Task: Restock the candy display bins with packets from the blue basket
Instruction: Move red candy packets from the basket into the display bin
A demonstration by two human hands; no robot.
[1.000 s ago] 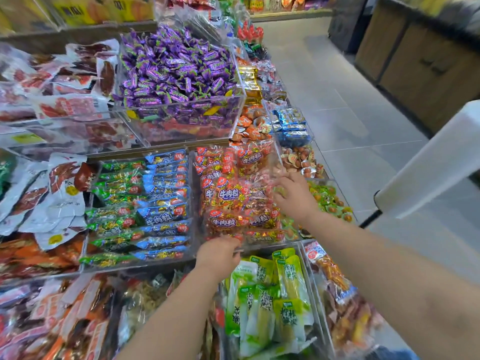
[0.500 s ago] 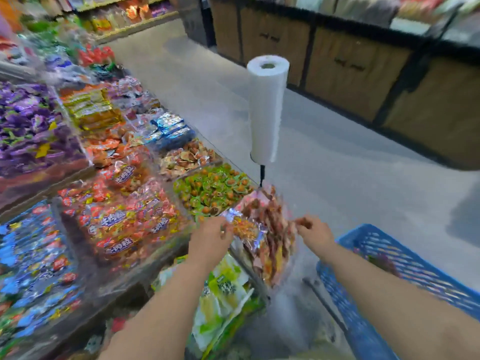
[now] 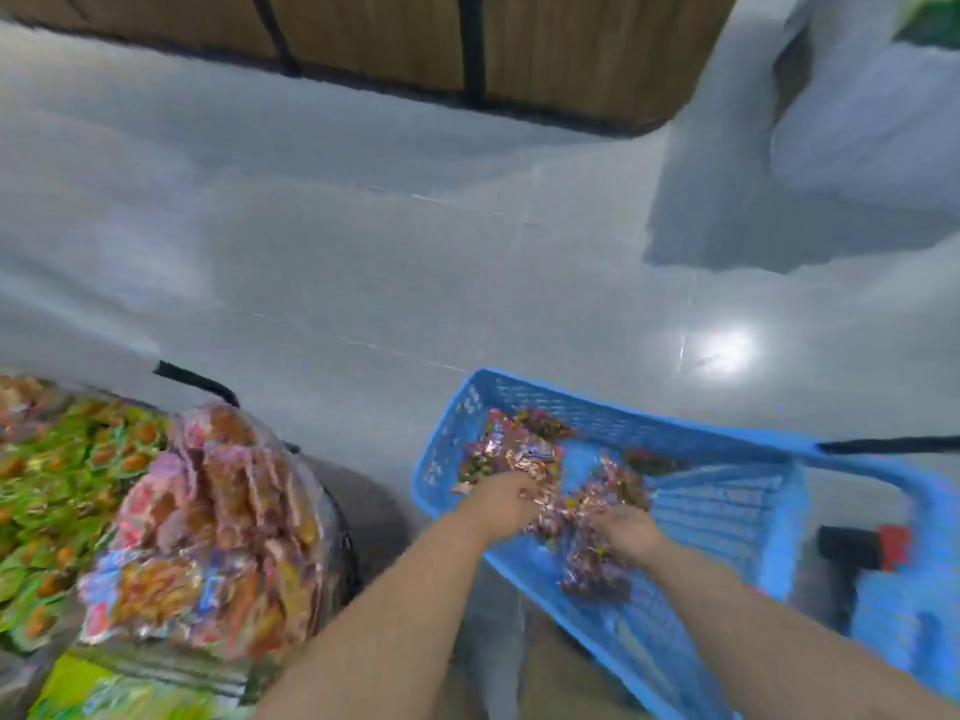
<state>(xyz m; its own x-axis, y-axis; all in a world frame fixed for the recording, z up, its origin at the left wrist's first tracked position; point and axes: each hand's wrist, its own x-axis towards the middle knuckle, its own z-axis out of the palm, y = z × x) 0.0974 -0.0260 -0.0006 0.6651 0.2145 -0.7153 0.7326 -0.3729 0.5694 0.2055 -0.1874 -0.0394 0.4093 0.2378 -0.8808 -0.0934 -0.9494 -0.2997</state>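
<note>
Your left hand [image 3: 496,504] and right hand [image 3: 626,530] have left the display bin [image 3: 321,517] and dig into the candy packets [image 3: 511,452] in the blue basket [image 3: 623,423]. Blur hides whether either one grips

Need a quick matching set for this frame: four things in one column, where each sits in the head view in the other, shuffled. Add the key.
Things:
1. blue basket
2. green candies
3. wooden cabinet
4. left hand

Places:
A. top of the frame, across the grey floor
B. far left edge
C. lower right of the frame
D. inside the basket, among the packets

Pairs: 1-C, 2-B, 3-A, 4-D
</note>
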